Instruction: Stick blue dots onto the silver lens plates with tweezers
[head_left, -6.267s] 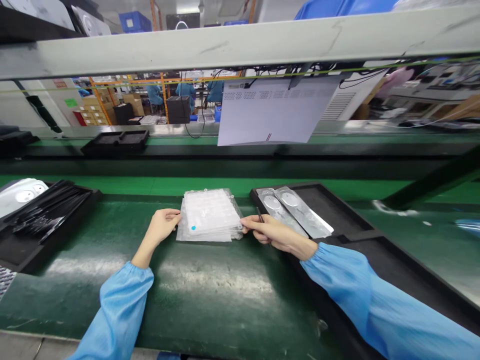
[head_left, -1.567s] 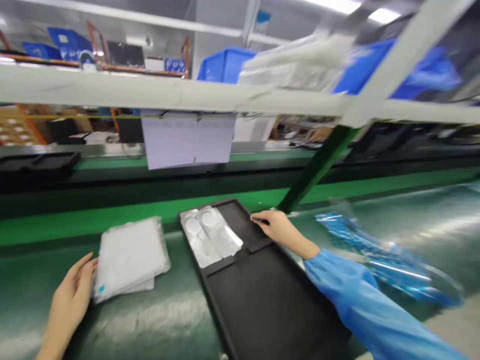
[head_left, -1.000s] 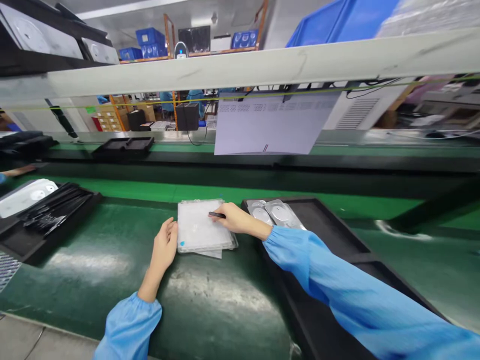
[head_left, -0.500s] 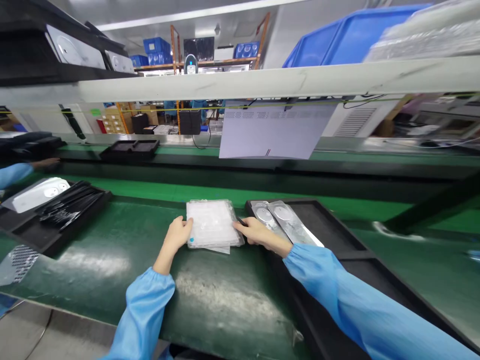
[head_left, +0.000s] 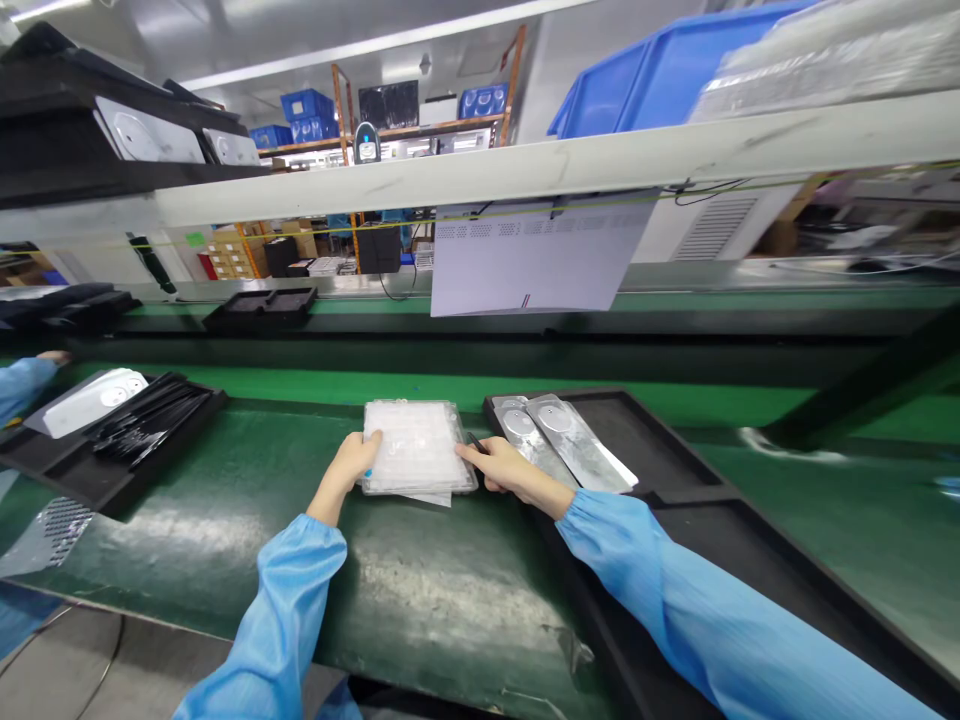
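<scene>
A stack of clear plastic trays [head_left: 416, 447] lies on the green belt [head_left: 420, 590] in front of me. My left hand [head_left: 352, 463] grips the stack's left edge, thumb on top. At the stack's right edge my right hand [head_left: 501, 466] pinches the trays while a thin dark tool [head_left: 475, 442] sticks out between its fingers. To the right, a long black tray [head_left: 675, 480] carries two silver foil-wrapped parts [head_left: 562, 450] at its far end.
Another black tray [head_left: 82, 460] at the left holds dark strips and a white part [head_left: 90, 398]. A co-worker's blue sleeve [head_left: 19, 385] shows at the far left. A paper sheet [head_left: 536, 262] hangs from the overhead shelf [head_left: 480, 170], with blue bins [head_left: 637, 85] on top.
My right hand went from the black tray over to the stack, lay on top of it, then shifted to its right edge. My left hand closed on the left edge.
</scene>
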